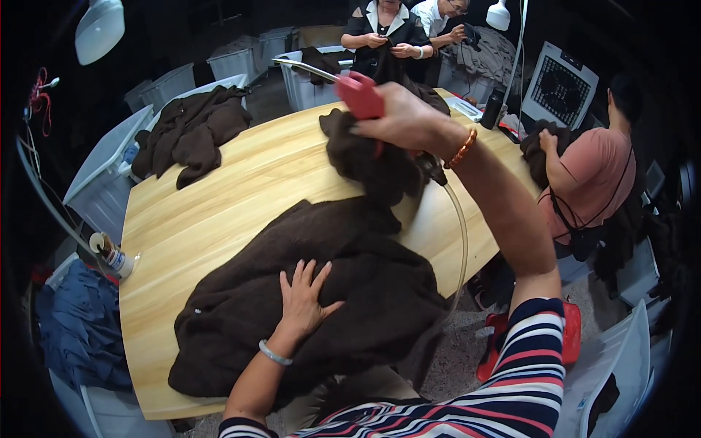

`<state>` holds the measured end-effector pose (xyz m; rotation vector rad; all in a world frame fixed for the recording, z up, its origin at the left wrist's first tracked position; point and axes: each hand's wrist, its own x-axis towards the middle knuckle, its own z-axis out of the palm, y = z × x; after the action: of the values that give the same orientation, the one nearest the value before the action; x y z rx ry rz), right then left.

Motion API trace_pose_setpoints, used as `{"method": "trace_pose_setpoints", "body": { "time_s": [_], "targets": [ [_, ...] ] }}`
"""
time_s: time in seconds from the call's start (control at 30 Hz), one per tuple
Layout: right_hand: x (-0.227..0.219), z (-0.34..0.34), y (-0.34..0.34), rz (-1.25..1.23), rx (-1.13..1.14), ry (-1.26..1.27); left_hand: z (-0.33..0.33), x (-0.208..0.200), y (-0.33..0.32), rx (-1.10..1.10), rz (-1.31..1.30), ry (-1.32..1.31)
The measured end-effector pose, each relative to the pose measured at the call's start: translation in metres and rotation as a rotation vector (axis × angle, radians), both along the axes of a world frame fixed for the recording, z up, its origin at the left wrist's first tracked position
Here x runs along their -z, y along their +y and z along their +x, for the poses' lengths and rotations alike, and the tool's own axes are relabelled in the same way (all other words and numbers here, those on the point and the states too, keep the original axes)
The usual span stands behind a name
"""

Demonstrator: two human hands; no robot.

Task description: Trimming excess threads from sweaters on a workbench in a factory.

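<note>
A dark brown fleecy garment (343, 248) lies spread over the near part of the wooden table (241, 175). My left hand (303, 296) rests flat on it, fingers spread. Raised above the table, my right hand (409, 117) is closed around a red air blow gun (360, 95), whose metal nozzle points left. Its clear hose (461, 219) hangs down past the table's right edge; the join at the handle is hidden. Behind and below my right hand is a bunched dark brown garment (365, 157); whether it touches the hand I cannot tell.
Brown garments (197, 131) overhang the far left edge, beside white bins (109, 179). Blue cloth (80, 321) fills a bin at left. Two people (387, 36) work at the far side; another person (595, 175) handles dark cloth at right. A black bottle (493, 108) stands near the far right edge.
</note>
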<state>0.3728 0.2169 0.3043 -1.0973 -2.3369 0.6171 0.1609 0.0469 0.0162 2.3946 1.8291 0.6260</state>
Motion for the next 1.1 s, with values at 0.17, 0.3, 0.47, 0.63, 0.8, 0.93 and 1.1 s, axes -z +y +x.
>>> {"method": "trace_pose_setpoints", "body": {
  "time_s": [0.17, 0.3, 0.47, 0.63, 0.8, 0.93, 1.1],
  "targets": [
    [-0.035, -0.074, -0.123, -0.302, -0.326, -0.008, 0.001, -0.024, -0.008, -0.045, -0.280, 0.120],
    [0.017, -0.063, -0.119, -0.274, -0.247, -0.293, -0.022, -0.021, -0.088, 0.243, -0.328, -0.607],
    [0.106, 0.032, -0.109, -0.445, 0.018, -0.055, -0.051, -0.099, -0.181, 0.408, -0.629, -0.434],
    [0.153, 0.062, -0.152, -0.200, 0.074, -0.086, -0.061, -0.120, -0.145, 0.051, 0.131, -0.391],
    [0.175, 0.069, -0.175, -0.034, 0.100, -0.041, -0.052, -0.099, -0.080, 0.050, 0.177, 0.060],
    [0.196, 0.079, -0.151, -0.080, 0.219, -0.176, -0.070, -0.112, -0.073, 0.130, 0.071, -0.022],
    [0.186, 0.085, -0.113, -0.094, 0.247, -0.199, -0.096, -0.141, -0.097, 0.042, 0.100, -0.530]
  ]
}}
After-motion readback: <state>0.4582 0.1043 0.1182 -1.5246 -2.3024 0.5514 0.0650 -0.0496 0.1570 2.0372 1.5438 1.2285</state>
